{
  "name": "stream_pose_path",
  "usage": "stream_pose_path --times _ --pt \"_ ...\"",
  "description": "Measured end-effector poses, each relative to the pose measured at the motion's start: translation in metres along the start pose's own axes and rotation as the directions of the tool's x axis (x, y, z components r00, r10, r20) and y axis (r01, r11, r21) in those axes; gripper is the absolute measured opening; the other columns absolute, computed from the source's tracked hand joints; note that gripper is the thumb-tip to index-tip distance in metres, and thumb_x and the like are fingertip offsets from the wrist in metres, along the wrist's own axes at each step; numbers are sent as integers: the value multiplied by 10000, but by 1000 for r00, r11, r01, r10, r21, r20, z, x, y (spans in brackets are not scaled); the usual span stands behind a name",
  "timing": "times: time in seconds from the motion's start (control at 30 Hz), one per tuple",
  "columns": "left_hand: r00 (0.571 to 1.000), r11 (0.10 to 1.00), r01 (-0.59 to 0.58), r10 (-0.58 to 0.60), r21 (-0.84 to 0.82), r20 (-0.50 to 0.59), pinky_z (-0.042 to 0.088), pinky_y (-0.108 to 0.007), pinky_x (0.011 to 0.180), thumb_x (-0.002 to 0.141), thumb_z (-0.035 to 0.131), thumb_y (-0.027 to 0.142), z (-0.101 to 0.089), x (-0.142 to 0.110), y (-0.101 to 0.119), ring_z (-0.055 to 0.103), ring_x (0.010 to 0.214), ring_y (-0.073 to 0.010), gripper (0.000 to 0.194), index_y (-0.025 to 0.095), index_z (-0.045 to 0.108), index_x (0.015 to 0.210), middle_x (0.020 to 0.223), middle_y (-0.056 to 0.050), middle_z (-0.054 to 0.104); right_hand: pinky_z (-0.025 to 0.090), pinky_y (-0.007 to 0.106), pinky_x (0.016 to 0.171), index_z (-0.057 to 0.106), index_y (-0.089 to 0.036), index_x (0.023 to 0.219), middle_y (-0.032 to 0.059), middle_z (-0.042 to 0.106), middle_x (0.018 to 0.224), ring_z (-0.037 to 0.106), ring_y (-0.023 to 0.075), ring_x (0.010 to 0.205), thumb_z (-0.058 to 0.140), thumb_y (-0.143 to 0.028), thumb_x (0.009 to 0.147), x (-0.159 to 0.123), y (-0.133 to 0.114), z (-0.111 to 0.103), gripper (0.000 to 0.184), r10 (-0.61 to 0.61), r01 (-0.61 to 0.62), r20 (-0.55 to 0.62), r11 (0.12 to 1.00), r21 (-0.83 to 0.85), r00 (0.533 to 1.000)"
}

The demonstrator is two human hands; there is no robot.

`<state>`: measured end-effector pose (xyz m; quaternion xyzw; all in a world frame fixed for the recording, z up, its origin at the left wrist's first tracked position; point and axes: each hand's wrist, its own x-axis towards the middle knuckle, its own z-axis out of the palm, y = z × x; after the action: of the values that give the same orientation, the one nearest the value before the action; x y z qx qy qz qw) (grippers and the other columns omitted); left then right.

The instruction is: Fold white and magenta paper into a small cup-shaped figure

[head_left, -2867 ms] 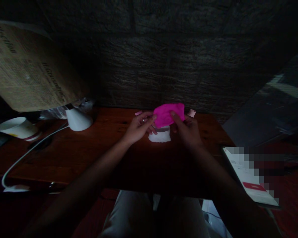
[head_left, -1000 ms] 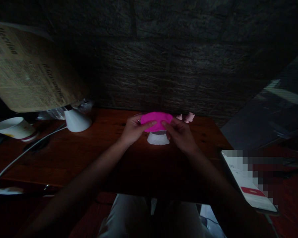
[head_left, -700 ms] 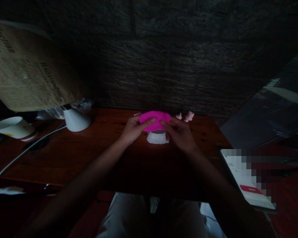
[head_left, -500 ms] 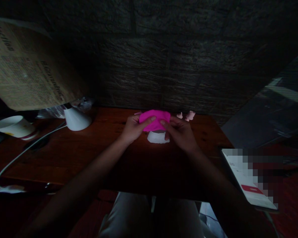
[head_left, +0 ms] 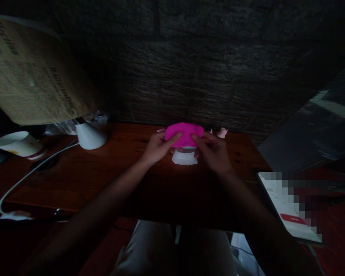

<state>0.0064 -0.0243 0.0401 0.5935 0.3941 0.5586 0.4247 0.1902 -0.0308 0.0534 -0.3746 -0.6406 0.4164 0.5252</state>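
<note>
A bright pink flattened sheet [head_left: 184, 132], soft like modelling clay, is held up between my two hands above the wooden table. My left hand [head_left: 158, 147] pinches its left side, with the thumb laid over the front face. On the opposite side my right hand [head_left: 214, 149] grips the edge, thumb also on the front and fingers behind. Just under the sheet, a white piece with an uneven lower edge [head_left: 184, 158] lies on the table, its upper part partly hidden. Small pale pink shaped pieces [head_left: 222, 132] stand behind my right hand.
A lamp with a white cone base [head_left: 90, 136] and a newsprint-patterned shade [head_left: 34, 76] stands left, its white cable [head_left: 40, 168] crossing the table [head_left: 103, 180]. Farther left is a paper cup [head_left: 18, 145]. A tablet-like panel [head_left: 278, 203] lies at the right edge. A dark brick wall [head_left: 172, 69] rises behind.
The pink sheet has become wider and more rounded and sits slightly higher in view. My right hand has shifted a little to the right, farther from my left.
</note>
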Motion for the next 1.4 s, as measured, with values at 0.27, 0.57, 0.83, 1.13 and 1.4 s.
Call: stream_pose_path --times 0.27,0.57,0.83,1.13,1.4 --pt "985 997 69 -72 26 156 419 -219 444 764 757 564 1 -3 0 607 471 -111 435 138 735 678 676 -87 752 410 225 456 668 -206 744 -51 580 558 517 87 453 760 -592 759 3 6 -1 397 7 -6 -32 999 38 999" --pt "974 997 62 -69 43 217 460 -232 438 721 813 480 0 -4 1 653 497 -147 347 140 742 715 644 -71 734 380 227 443 662 -209 702 -44 593 577 484 76 443 793 -584 722 1 -1 0 397 41 -40 -30 998 41 999" --pt "985 999 25 -31 37 169 455 -230 432 766 758 568 -1 -3 0 635 458 -138 459 148 684 595 549 -60 684 418 231 462 708 -204 847 -54 596 544 519 89 449 801 -571 715 4 5 0 401 87 -89 32 994 60 996" --pt "982 995 95 -93 -4 163 472 -234 454 815 677 644 -1 2 -2 668 492 -147 525 136 721 693 629 -94 734 418 228 453 689 -201 802 -62 558 492 505 93 430 782 -565 742 6 6 -6 380 113 -106 -92 991 79 989" --pt "992 1000 22 -23 11 124 429 -226 453 805 702 618 -3 2 -5 601 449 -109 491 156 668 642 576 -56 696 402 229 438 666 -208 786 -53 594 553 511 88 438 829 -547 674 8 13 -2 393 152 -139 -74 978 153 986"
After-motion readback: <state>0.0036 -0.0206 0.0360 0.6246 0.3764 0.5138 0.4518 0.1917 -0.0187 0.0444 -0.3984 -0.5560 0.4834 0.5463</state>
